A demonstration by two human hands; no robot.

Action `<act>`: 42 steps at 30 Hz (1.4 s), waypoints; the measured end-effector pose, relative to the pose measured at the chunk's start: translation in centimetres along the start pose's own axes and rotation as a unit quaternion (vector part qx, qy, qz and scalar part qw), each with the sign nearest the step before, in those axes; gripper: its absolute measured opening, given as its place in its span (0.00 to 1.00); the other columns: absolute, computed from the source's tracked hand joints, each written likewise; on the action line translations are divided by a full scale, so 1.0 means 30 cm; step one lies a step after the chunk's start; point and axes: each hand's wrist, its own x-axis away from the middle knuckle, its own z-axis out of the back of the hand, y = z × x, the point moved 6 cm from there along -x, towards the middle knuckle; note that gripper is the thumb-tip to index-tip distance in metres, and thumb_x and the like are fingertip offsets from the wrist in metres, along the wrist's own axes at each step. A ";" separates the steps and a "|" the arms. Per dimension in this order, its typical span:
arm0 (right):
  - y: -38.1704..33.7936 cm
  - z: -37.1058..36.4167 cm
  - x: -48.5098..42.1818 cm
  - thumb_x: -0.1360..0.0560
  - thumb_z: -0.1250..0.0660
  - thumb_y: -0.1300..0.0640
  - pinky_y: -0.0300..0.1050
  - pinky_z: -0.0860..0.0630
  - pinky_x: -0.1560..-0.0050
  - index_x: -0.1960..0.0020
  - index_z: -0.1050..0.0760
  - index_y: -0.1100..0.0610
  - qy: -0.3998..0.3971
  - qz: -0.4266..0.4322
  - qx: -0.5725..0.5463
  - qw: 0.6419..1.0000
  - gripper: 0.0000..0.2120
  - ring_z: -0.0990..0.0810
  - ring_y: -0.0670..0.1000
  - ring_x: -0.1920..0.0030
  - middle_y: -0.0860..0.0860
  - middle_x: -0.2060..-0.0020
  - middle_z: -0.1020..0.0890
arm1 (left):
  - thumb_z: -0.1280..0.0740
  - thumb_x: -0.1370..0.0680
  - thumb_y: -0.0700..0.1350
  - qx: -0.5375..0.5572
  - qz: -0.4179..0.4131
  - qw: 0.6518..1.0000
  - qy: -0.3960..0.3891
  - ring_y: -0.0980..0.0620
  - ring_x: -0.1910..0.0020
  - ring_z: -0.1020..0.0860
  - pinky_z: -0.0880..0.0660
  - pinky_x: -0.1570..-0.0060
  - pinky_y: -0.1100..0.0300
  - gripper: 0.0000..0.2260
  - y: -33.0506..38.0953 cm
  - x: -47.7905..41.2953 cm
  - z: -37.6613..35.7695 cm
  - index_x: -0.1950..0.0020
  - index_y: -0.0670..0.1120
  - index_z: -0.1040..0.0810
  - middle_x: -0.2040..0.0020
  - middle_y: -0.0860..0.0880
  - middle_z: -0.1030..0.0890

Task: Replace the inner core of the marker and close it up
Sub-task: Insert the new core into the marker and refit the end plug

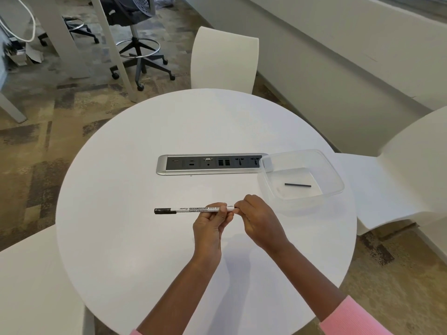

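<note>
Round white bench fills the view, a socket strip sunk in its middle. Just right of the strip sits a clear plastic tub, a thin dark core lying inside. Nearer than the strip, the white marker, black cap pointing left, lies level above the bench. Left hand clamps its barrel; right hand pinches its rear end.

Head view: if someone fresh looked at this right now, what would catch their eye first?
First, the white marker with its black cap pointing left, held level above the round white table by the left hand at mid-barrel and the right hand at its right end. Next, the clear plastic container at the table's right, with a thin dark stick lying inside it.
</note>
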 end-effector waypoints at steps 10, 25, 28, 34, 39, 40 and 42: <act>0.081 -0.055 0.015 0.24 0.40 0.60 0.39 0.32 0.72 0.75 0.31 0.55 -0.118 -0.307 -0.330 0.885 0.21 0.30 0.46 0.76 0.45 0.80 0.30 | 0.37 0.25 0.33 -0.017 -0.003 1.000 -0.013 0.58 0.68 0.19 0.22 0.63 0.69 0.07 -0.001 0.000 0.003 0.61 0.41 0.23 0.70 0.51 0.17; -0.004 0.017 0.034 0.26 0.37 0.65 0.37 0.29 0.56 0.51 0.23 0.64 0.019 -0.035 -0.086 0.996 0.06 0.21 0.56 0.61 0.59 0.62 0.19 | 0.37 0.24 0.35 0.044 0.045 0.998 0.008 0.58 0.69 0.19 0.22 0.65 0.69 0.05 -0.016 0.011 0.004 0.58 0.40 0.22 0.70 0.50 0.17; -0.008 0.030 0.048 0.29 0.33 0.67 0.44 0.22 0.64 0.52 0.22 0.65 0.043 0.023 -0.009 0.999 0.07 0.21 0.57 0.63 0.59 0.64 0.19 | 0.37 0.25 0.36 0.056 0.067 0.996 0.004 0.57 0.67 0.18 0.21 0.65 0.69 0.05 -0.028 0.019 0.002 0.58 0.40 0.22 0.69 0.50 0.17; -0.011 0.065 0.054 0.30 0.33 0.68 0.42 0.24 0.68 0.56 0.20 0.65 0.110 0.087 0.037 0.989 0.04 0.24 0.52 0.63 0.58 0.68 0.20 | 0.37 0.24 0.36 0.066 0.077 0.995 -0.006 0.57 0.67 0.18 0.21 0.64 0.69 0.06 -0.037 0.032 -0.018 0.59 0.40 0.21 0.69 0.50 0.17; -0.013 0.067 0.040 0.31 0.33 0.70 0.45 0.26 0.72 0.61 0.22 0.65 0.087 0.077 0.065 0.991 0.03 0.25 0.56 0.71 0.58 0.72 0.23 | 0.37 0.24 0.34 0.049 0.052 0.997 -0.001 0.57 0.67 0.18 0.22 0.65 0.69 0.06 -0.032 0.030 -0.028 0.60 0.39 0.22 0.70 0.51 0.18; -0.011 0.063 0.036 0.32 0.32 0.70 0.45 0.27 0.73 0.62 0.22 0.65 0.077 0.069 0.069 0.992 0.03 0.26 0.57 0.72 0.58 0.73 0.24 | 0.37 0.24 0.34 0.037 0.040 0.999 -0.001 0.57 0.67 0.18 0.22 0.65 0.69 0.06 -0.028 0.028 -0.027 0.60 0.39 0.22 0.70 0.52 0.18; -0.009 0.058 0.029 0.32 0.32 0.70 0.45 0.29 0.74 0.63 0.23 0.65 0.059 0.055 0.069 0.994 0.03 0.27 0.57 0.73 0.58 0.73 0.25 | 0.36 0.25 0.34 0.001 0.011 1.000 -0.002 0.58 0.68 0.19 0.22 0.64 0.69 0.07 -0.015 0.024 -0.025 0.61 0.40 0.22 0.71 0.52 0.18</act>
